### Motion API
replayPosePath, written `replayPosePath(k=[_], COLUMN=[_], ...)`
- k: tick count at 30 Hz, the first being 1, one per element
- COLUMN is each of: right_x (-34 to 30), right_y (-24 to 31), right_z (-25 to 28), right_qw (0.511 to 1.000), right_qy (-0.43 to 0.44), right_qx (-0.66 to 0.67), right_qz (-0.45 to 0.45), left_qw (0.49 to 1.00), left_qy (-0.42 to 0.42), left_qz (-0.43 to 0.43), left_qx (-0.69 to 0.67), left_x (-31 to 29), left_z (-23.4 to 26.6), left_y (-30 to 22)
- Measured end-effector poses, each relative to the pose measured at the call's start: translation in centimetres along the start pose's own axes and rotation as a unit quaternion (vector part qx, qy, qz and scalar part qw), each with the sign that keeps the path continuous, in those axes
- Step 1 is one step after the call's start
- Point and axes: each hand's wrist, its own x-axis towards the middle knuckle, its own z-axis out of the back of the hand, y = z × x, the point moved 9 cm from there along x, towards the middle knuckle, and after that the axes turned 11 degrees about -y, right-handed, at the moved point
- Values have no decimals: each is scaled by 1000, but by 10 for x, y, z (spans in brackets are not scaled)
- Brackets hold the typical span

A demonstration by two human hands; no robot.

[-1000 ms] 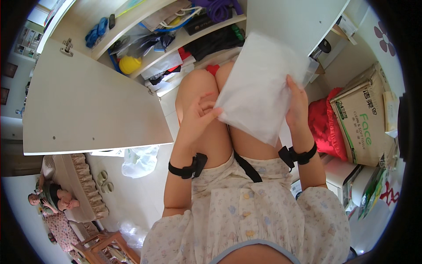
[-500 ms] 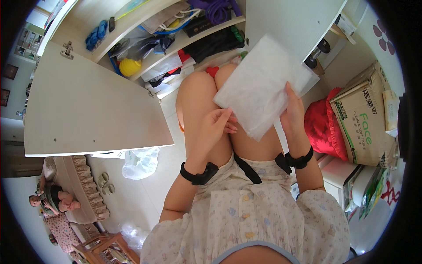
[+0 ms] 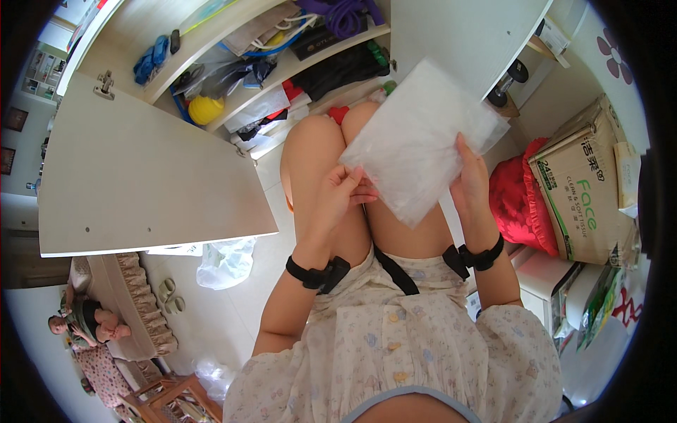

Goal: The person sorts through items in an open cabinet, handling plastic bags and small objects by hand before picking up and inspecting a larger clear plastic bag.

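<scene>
I hold a flat, translucent white plastic bag [image 3: 423,137] in front of my knees. My right hand [image 3: 471,185] grips its right edge, thumb on top. My left hand [image 3: 344,192] pinches its lower left corner with the fingertips. Both wrists wear black straps. The bag hides part of the open cupboard [image 3: 282,63] behind it.
The cupboard's white door [image 3: 141,176] stands open at the left. Its shelves hold dark bags, a yellow ball [image 3: 205,109], blue and purple items. A red cushion [image 3: 518,201] and a cardboard box [image 3: 585,190] sit at the right. A plastic bag [image 3: 226,261] lies on the floor.
My left hand slid from the bag's left edge down to its lower left corner. The bag has tilted and shifted slightly right and up.
</scene>
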Motion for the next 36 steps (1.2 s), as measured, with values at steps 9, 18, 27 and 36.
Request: replayPosePath(k=[9, 18, 27, 36], right_x=[8, 13, 23, 8], right_y=[-7, -6, -14, -24], right_z=[6, 11, 18, 7], right_qw=[1000, 999, 1000, 995], right_qy=[-19, -30, -24, -25], right_qx=[4, 11, 17, 0], right_qz=[-8, 13, -11, -100], left_qw=[998, 995, 987, 973], left_qy=[-25, 4, 65, 96], left_qz=[-44, 27, 65, 211], left_qx=[24, 91, 129, 5], left_x=[-8, -11, -25, -29], left_z=[0, -10, -21, -6], left_y=[-9, 1, 9, 27])
